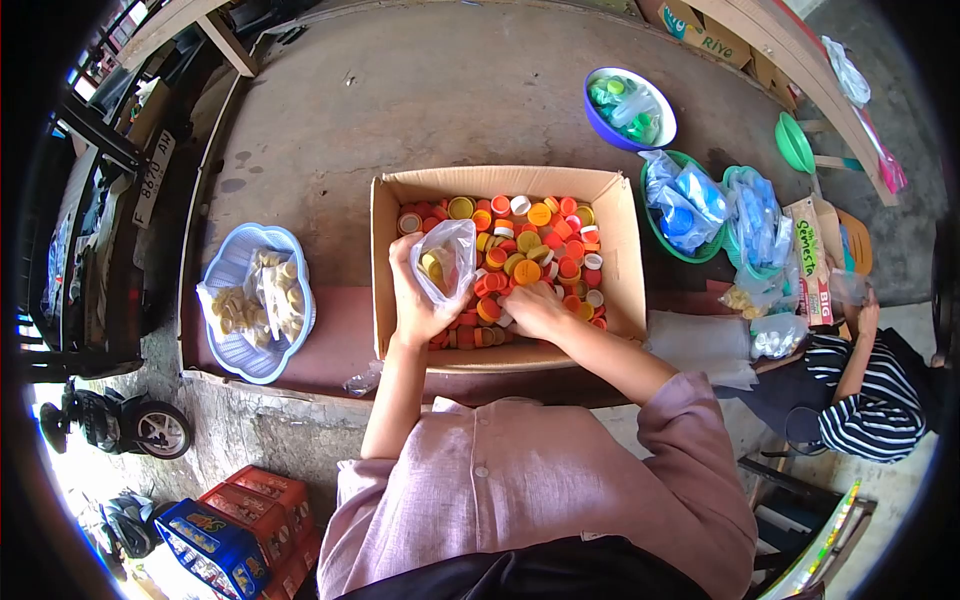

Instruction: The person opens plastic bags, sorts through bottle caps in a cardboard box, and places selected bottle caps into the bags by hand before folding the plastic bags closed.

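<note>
Head view, and we start big: the brown table (420,90) fills most of it, with a co-worker in a striped top (875,400) over at its right end. Hard up by the near edge sits the box (622,260), long axis running left to right, along that edge. Now round it: a pale blue basket (262,362) of bagged items takes the near left corner; a green basket (700,252) stands off the box's right wall; a purple bowl (598,122) sits farther back, beyond the box's far right corner. Clear plastic sheets (700,345) lie right of the box, along the near edge.

And here's the action, all inside the box! Left hand (418,308) is clamped round the bag (460,250), holding it over the left half, mouth gaping upward, a few caps in it. Right hand (537,310) is down in the loose caps (527,270) near the middle of the near wall, fingertips buried, so no telling whether they grip one. The two hands are apart but close, and that's the key relation: the bag's mouth lies left of the right hand and slightly farther from the body, its rim the one lip between. Bag and left hand hide the caps beneath.
</note>
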`<state>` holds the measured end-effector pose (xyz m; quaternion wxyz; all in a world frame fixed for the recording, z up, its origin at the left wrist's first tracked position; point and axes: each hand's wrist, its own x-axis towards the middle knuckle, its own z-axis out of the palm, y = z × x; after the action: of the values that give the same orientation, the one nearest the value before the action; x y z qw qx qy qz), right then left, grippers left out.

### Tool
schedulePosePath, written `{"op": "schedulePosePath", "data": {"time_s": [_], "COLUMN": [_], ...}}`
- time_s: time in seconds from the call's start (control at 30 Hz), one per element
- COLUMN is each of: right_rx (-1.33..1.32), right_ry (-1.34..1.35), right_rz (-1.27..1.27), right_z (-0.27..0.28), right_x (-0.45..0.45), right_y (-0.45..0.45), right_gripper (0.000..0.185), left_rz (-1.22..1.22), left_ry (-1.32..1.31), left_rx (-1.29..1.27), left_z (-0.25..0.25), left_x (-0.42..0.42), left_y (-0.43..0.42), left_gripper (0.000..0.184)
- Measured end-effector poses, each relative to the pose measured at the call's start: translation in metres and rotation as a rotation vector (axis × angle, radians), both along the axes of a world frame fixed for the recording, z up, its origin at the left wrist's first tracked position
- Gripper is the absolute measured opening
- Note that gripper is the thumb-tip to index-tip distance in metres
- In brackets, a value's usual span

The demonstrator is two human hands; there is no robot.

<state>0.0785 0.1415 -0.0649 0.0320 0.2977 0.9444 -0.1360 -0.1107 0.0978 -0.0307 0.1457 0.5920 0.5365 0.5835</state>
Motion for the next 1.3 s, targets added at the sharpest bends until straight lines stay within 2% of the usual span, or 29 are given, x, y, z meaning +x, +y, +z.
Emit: {"op": "schedulePosePath", "data": {"time_s": [0.1, 0.17, 0.2, 0.27, 0.43, 0.5, 0.53, 0.57, 0.63, 0.7, 0.77, 0.87, 1.1, 1.17, 1.2, 1.27, 1.3], "right_rx": [0.019, -0.055, -0.058, 0.149, 0.208, 0.153, -0.028, -0.035, -0.121, -0.084, 0.077, 0.194, 0.180, -0.179, -0.173, -0.585, -0.579], "right_ry": [-0.015, -0.123, -0.125, 0.099, 0.152, 0.267, 0.141, 0.139, 0.091, 0.051, 0.048, 0.023, 0.009, 0.058, 0.056, 0.226, 0.226], "right_rz": [-0.015, -0.013, -0.012, 0.037, -0.179, -0.123, -0.012, -0.012, 0.190, 0.197, 0.262, 0.277, 0.326, 0.217, 0.220, -0.028, -0.021], "right_z": [-0.004, 0.004, 0.005, 0.005, 0.008, 0.009, 0.020, 0.020, 0.016, 0.014, 0.011, 0.005, 0.001, 0.011, 0.016, 0.026, 0.028], "right_x": [0.000, -0.001, 0.000, 0.001, 0.005, 0.007, 0.009, 0.009, 0.008, 0.004, 0.001, 0.002, 0.004, 0.006, 0.008, 0.015, 0.019], "right_y": [0.000, 0.002, 0.002, 0.001, 0.009, 0.009, 0.007, 0.003, -0.009, -0.014, -0.013, -0.012, -0.002, 0.008, 0.010, 0.013, 0.014], "right_gripper": [0.011, 0.027, 0.027, 0.022, 0.027, 0.024, 0.023, 0.023, 0.024, 0.019, 0.014, 0.018, 0.013, 0.018, 0.018, 0.026, 0.026], "left_rz": [0.021, 0.026, 0.024, 0.019, 0.010, 0.017, 0.017, 0.017, 0.025, -0.005, -0.002, 0.011, 0.036, 0.048, 0.046, 0.053, 0.056], "left_ry": [0.017, 0.031, 0.017, 0.002, 0.023, 0.029, 0.044, 0.058, 0.068, 0.042, 0.046, 0.043, 0.028, 0.031, 0.031, 0.031, 0.027], "left_rx": [0.000, 0.001, -0.001, -0.010, 0.020, 0.002, 0.016, 0.029, 0.006, 0.005, -0.002, -0.018, 0.015, 0.017, 0.018, 0.026, 0.026], "left_z": [0.002, 0.003, 0.002, 0.002, 0.000, 0.003, 0.002, 0.002, 0.003, 0.001, 0.003, 0.004, 0.004, 0.005, 0.005, 0.004, 0.004], "left_x": [0.000, 0.001, 0.001, 0.001, -0.001, -0.001, -0.002, -0.002, -0.001, 0.000, 0.000, 0.000, 0.000, -0.001, -0.002, -0.002, -0.002], "left_y": [-0.001, -0.002, -0.002, -0.003, -0.001, -0.004, -0.003, -0.003, -0.005, -0.004, -0.005, -0.003, -0.002, -0.003, -0.003, -0.003, -0.002], "left_gripper": [0.075, 0.075, 0.075, 0.075, 0.075, 0.075, 0.076, 0.076, 0.077, 0.076, 0.076, 0.076, 0.074, 0.074, 0.074, 0.074, 0.075]}}
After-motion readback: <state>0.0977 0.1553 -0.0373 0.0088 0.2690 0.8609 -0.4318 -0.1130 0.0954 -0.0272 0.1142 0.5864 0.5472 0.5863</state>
